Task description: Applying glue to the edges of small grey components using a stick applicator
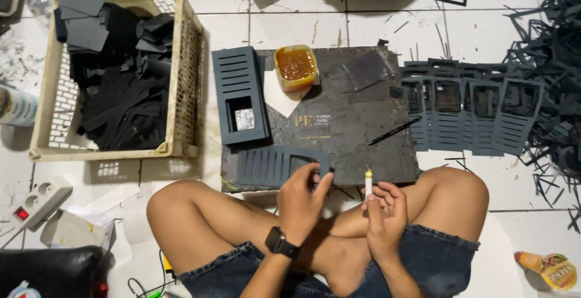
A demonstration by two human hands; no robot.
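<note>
My left hand (304, 200), with a black watch on the wrist, pinches the right end of a dark slotted card piece (275, 165) that lies on the near edge of a black work board (357, 122). My right hand (384, 212) holds a thin white stick (368, 183) with a yellowish tip upright, just off the board's front edge. A stack of similar slotted pieces (239, 95) sits on the board's left side beside a tub of amber glue (296, 66). I sit cross-legged behind the board.
A cream plastic crate (181, 68) full of black card scraps stands at the left. A row of finished slotted pieces (469, 113) lies right of the board, with a pile of offcuts (557, 62) beyond. A thin black tool (394, 131) lies on the board. A white power strip (37, 200) is near my left knee.
</note>
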